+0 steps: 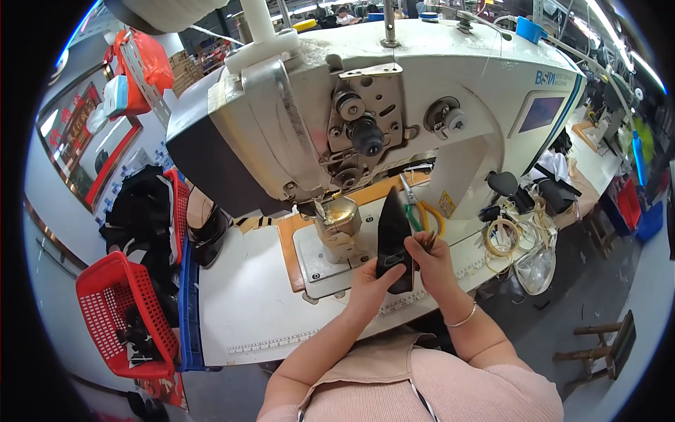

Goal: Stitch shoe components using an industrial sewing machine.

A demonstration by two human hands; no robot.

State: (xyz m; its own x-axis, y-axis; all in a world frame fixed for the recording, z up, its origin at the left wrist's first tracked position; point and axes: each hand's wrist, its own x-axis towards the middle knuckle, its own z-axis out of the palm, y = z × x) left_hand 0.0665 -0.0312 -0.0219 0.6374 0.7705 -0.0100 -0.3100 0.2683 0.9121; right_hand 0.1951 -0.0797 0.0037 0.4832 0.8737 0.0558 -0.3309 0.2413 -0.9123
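Observation:
A dark, pointed flat piece (395, 228), which looks like leather or fabric, is upright in front of the sewing machine (302, 133). My left hand (373, 285) is closed on its lower left side, the thumb across a small light-outlined patch. At its right edge, my right hand (434, 264) pinches with thumb and fingers. Something thin and brownish shows among the right fingers, too small to make out. Scissors with green and orange handles (432, 211) lie just behind that hand. The machine's metal post (336, 232) stands left of the piece, under the needle area.
A white worktable (246, 295) with a ruler strip along its front edge carries the machine. Red baskets (126, 316) and a blue crate (188, 309) with dark pieces stand at left. Rolls of tape (502, 238) and cords lie at right; a wooden stool (601, 348) is beyond.

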